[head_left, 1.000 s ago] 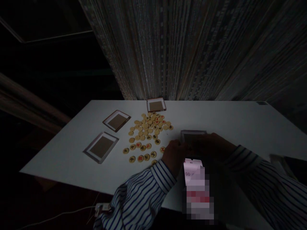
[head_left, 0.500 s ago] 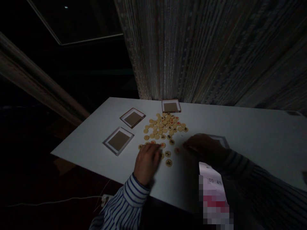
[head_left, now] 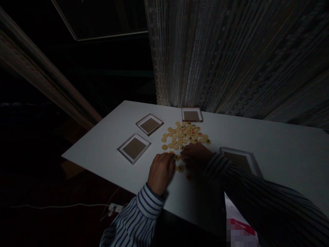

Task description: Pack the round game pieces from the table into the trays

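A cluster of round wooden xiangqi pieces (head_left: 180, 135) lies on the white table, some with black or red characters facing up, others plain side up. My left hand (head_left: 159, 173) rests at the near side of the cluster. Its fingers are curled down and pressed together, with the tips among the front pieces; what is under them is hidden. Beside those fingertips sits a piece with a black character (head_left: 176, 157). My right hand (head_left: 197, 152) reaches in from the right, fingers closed at a red-marked piece (head_left: 182, 156). One more black-marked piece (head_left: 180, 168) lies nearer to me, between the hands.
Shallow box lids or trays with brown bottoms stand around the pieces: two at left (head_left: 141, 134) (head_left: 133, 161), one at the back (head_left: 202, 115), one at right (head_left: 253, 161) partly behind my right arm. A lit screen (head_left: 240, 219) is below right. A curtain (head_left: 174, 68) hangs behind the table (head_left: 95, 147).
My right hand has moved left from beside the right tray to the front pieces, close to my left hand. My left hand stays at the front pieces. The whole view has shifted slightly.
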`<state>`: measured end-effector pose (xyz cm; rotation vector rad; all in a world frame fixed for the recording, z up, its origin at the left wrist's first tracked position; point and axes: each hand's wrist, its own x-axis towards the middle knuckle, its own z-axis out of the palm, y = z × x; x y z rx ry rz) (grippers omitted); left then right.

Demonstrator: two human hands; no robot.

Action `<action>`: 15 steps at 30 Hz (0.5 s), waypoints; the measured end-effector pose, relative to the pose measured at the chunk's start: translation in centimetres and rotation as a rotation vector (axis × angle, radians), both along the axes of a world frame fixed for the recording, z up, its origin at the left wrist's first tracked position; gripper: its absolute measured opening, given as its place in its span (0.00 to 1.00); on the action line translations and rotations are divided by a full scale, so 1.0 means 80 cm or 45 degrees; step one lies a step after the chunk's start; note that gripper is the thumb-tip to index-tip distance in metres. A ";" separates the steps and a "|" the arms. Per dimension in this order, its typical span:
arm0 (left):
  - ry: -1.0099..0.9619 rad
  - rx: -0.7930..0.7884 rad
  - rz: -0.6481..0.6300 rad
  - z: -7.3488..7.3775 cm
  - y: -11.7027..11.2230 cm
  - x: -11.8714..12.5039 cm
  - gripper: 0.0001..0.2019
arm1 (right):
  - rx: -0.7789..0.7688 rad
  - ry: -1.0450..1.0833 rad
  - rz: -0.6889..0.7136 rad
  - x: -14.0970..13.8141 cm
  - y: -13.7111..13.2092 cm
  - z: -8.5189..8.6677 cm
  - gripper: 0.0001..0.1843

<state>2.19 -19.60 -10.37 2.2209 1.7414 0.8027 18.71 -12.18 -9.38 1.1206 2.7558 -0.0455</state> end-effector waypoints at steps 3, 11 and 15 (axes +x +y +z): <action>-0.085 -0.011 0.012 0.002 0.001 0.002 0.12 | 0.035 0.070 -0.019 0.003 -0.001 -0.001 0.11; -0.833 -0.372 0.063 0.018 0.011 0.027 0.12 | 0.408 0.524 -0.071 0.026 -0.039 0.024 0.15; -1.217 -0.596 -0.009 0.028 0.012 0.048 0.12 | 0.573 0.644 -0.052 0.042 -0.060 0.033 0.15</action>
